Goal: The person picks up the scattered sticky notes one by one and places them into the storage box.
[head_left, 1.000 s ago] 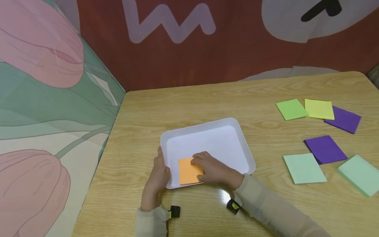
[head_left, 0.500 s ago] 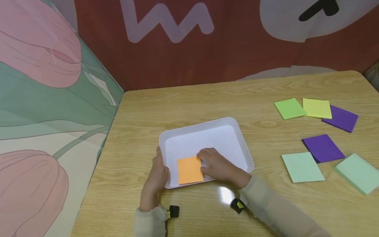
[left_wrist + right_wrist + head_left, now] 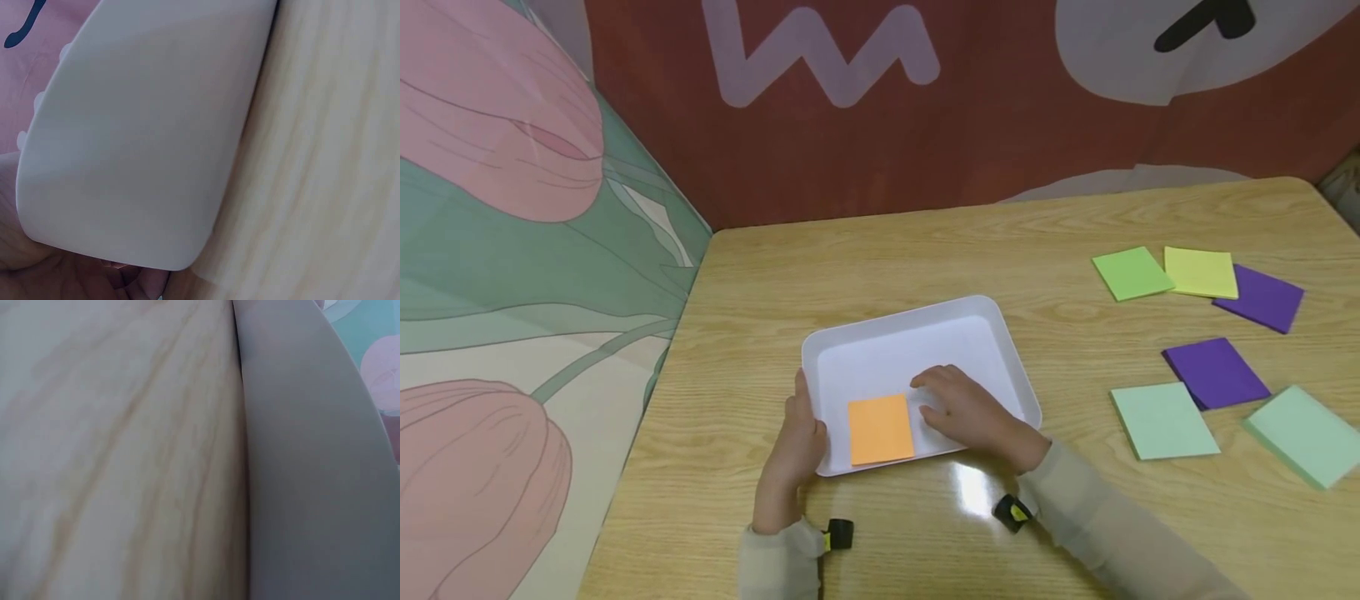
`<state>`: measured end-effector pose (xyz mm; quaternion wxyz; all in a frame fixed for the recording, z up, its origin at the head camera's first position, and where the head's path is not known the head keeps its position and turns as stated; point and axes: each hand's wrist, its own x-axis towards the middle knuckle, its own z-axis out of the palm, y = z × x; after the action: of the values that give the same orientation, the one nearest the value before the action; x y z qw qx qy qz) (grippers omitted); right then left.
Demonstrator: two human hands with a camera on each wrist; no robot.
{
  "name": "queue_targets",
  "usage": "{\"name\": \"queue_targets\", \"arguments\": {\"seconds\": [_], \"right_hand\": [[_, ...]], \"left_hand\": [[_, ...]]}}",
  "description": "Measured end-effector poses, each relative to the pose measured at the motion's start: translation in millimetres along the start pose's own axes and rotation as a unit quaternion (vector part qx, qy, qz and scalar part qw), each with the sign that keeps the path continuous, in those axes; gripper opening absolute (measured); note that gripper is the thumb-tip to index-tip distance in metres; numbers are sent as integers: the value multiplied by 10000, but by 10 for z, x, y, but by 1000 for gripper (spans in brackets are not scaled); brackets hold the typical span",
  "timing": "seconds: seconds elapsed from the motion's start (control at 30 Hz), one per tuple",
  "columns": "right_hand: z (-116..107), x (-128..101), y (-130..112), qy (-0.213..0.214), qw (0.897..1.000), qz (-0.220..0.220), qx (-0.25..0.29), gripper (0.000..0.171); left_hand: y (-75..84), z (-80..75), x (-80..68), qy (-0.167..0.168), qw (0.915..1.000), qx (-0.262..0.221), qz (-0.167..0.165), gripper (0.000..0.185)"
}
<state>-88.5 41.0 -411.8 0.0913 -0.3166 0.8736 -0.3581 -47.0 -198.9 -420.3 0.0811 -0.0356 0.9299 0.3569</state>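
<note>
A white tray point(image 3: 917, 333) sits mid-table with its far half bare. From the tray, wooden table point(image 3: 865, 267) lies open at twelve o'clock up to the red wall point(image 3: 1000, 125). At three o'clock, scattered coloured paper pads point(image 3: 1213, 371) crowd the surface. At nine o'clock, a floral panel point(image 3: 512, 292) blocks passage.

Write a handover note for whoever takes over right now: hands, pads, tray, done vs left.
Left hand grips the white tray's near-left corner. Right hand rests in the tray beside the orange pad, apparently off it, fingers loosely curled.
Done: the orange pad lies flat in the tray.
Left, probably: seven pads on the table to the right: green, yellow, two purple, two mint.
</note>
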Motion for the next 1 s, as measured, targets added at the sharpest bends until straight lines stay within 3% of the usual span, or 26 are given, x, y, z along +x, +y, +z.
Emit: {"name": "queue_targets", "arguments": {"seconds": [0.63, 1.0], "right_hand": [[-206, -135, 114, 779, 9967, 77, -207, 28], [-323, -255, 164, 893, 9950, 392, -224, 29]], "left_hand": [[3, 5, 4, -35, 10000, 39, -77, 66], [1, 2, -5, 7, 10000, 73, -42, 66]]}}
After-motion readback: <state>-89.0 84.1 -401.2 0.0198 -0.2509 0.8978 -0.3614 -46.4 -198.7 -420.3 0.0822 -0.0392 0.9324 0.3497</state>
